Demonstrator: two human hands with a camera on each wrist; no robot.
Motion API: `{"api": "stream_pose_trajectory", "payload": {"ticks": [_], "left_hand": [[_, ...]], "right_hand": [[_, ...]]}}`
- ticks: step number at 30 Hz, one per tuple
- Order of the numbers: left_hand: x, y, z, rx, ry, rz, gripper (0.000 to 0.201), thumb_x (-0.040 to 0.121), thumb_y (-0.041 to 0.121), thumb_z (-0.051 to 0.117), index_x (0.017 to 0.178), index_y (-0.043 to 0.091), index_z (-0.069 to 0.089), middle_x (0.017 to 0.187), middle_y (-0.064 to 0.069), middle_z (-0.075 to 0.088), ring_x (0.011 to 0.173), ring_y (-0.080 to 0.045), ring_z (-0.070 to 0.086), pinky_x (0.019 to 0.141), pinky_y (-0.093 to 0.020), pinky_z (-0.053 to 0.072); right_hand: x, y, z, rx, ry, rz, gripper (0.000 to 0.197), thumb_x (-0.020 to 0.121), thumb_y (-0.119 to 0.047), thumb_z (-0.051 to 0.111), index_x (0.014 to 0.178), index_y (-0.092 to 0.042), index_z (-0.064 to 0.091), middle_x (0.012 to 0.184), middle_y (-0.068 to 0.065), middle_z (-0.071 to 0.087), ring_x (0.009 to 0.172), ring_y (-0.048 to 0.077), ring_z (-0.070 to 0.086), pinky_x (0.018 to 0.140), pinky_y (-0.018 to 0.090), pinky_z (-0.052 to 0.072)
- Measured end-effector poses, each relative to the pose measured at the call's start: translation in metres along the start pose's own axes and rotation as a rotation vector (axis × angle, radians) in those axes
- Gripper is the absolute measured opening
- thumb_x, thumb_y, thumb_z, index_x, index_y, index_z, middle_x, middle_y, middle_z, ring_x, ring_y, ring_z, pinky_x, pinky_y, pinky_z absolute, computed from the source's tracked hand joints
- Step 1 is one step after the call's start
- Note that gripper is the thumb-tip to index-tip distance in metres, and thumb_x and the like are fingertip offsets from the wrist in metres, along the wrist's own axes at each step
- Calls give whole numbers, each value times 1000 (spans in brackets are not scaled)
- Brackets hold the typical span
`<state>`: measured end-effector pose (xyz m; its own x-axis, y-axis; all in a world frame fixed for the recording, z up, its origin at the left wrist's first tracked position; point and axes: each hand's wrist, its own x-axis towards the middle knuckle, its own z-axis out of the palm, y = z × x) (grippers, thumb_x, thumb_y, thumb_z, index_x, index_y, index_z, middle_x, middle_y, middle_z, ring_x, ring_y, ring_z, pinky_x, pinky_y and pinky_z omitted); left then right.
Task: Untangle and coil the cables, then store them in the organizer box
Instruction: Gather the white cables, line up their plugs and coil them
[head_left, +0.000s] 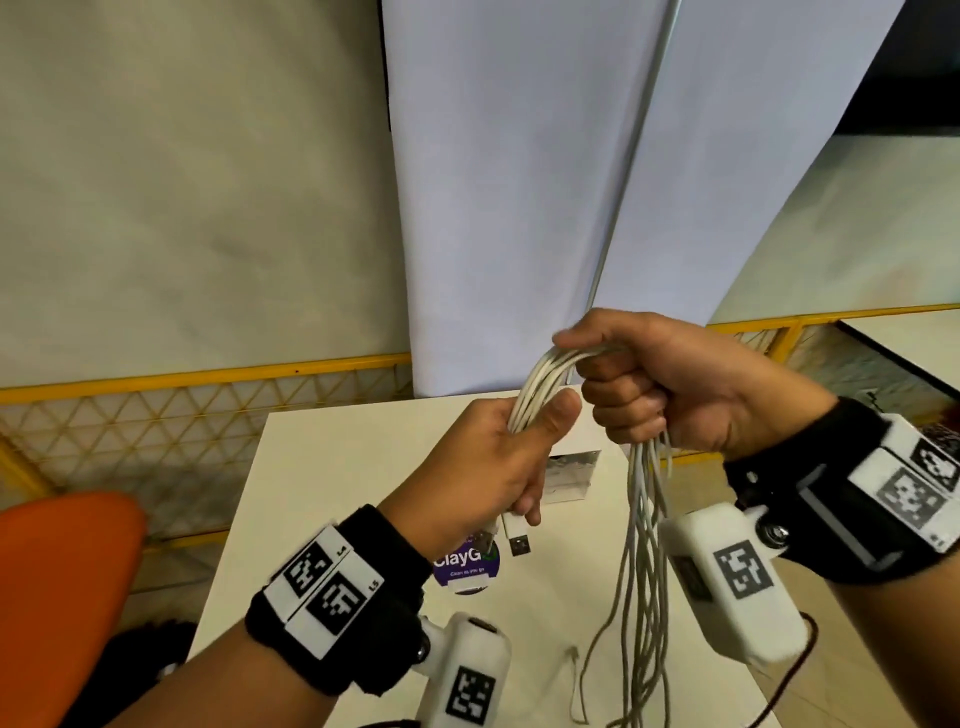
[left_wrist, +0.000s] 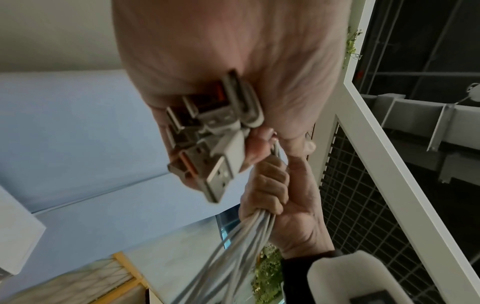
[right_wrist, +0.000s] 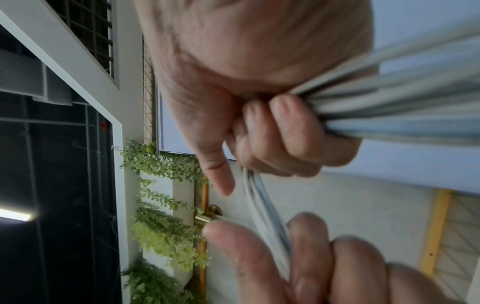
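Both the left hand and right hand clench the cables, a light, limp, slippery bundle best held near the plugs.

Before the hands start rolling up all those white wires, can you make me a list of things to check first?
1. Left hand holds the white cables: ok.
2. Right hand grips the same bundle: ok.
3. USB plugs gathered together at the left hand: ok.
4. Loose ends off the table: not ok, they trail down onto it.
5. Strands untangled: cannot tell.
6. Organizer box ready: cannot tell.
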<state>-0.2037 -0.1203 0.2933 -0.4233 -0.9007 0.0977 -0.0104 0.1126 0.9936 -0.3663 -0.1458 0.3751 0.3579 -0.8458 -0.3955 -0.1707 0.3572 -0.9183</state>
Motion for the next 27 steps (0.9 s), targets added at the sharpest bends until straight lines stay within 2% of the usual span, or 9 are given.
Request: {"api": "stream_pose_trajectory", "payload": {"ticks": [4, 7, 10, 13, 16, 18, 19, 22, 27], "left_hand": [[7, 4, 9, 91, 95, 25, 55, 69, 62, 65, 77, 9, 54, 47, 3, 45, 37, -14, 42, 45, -31, 45], [11, 8, 16, 125, 137, 76, 41, 63, 58, 74, 84, 27, 58, 47, 9, 50, 38, -8, 45, 42, -25, 40], [10, 16, 20, 101, 72, 53, 35, 63, 51, 76, 83, 27, 62, 42, 10, 50, 36, -6, 45, 40, -22, 39], [10, 21, 20, 0, 17, -65, 41, 63, 44, 81, 78, 10, 66, 43, 8, 46, 35, -6, 40, 43, -25, 40], [13, 19, 11, -52, -67, -179, 58, 68, 38, 90, 93, -8, 67, 56, -8, 49, 37, -10, 34, 52, -32, 45], [13, 23, 8, -64, -130, -234, 52, 64, 37, 91, 89, -4, 71, 70, -17, 61, 38, -9, 34, 53, -32, 47], [12, 26, 7, -65, -151, -263, 46, 63, 36, 90, 85, 0, 71, 72, -14, 64, 38, -9, 34, 52, -31, 46], [11, 34, 11, -12, -115, -281, 22, 72, 19, 85, 65, 11, 66, 55, -1, 57, 40, -10, 36, 44, -23, 37], [12, 36, 18, 166, 37, -261, 36, 76, 12, 73, 48, 17, 51, 45, 5, 47, 40, -12, 37, 44, -20, 33]], "right_hand": [[1, -4, 8, 146, 142, -52, 59, 84, -38, 65, 48, -25, 20, 45, -6, 12, 45, 13, 4, 50, 28, 8], [3, -4, 14, 301, 176, -86, 60, 83, -33, 66, 47, -24, 20, 45, -5, 11, 46, 14, 4, 55, 30, 10], [7, -5, 21, 406, 174, -115, 59, 85, -29, 61, 46, -24, 17, 42, -5, 11, 42, 14, 4, 51, 26, 8], [12, -3, 25, 503, 149, -127, 58, 87, -26, 56, 44, -24, 17, 37, -4, 12, 33, 13, 8, 46, 22, 8], [13, 1, 28, 538, 138, -127, 54, 85, -26, 57, 49, -25, 17, 38, -4, 13, 32, 13, 11, 45, 22, 10], [12, 1, 29, 524, 145, -135, 53, 84, -25, 58, 52, -25, 16, 40, -3, 13, 35, 13, 12, 46, 23, 11], [11, 0, 30, 510, 154, -139, 53, 84, -25, 58, 53, -25, 16, 42, -3, 12, 36, 14, 12, 46, 24, 12], [6, -4, 30, 464, 174, -162, 52, 84, -25, 59, 53, -24, 18, 44, -2, 14, 38, 16, 16, 44, 25, 18], [1, -12, 28, 298, 222, -205, 52, 87, -24, 58, 47, -21, 26, 50, 1, 16, 43, 19, 22, 48, 28, 29]]}}
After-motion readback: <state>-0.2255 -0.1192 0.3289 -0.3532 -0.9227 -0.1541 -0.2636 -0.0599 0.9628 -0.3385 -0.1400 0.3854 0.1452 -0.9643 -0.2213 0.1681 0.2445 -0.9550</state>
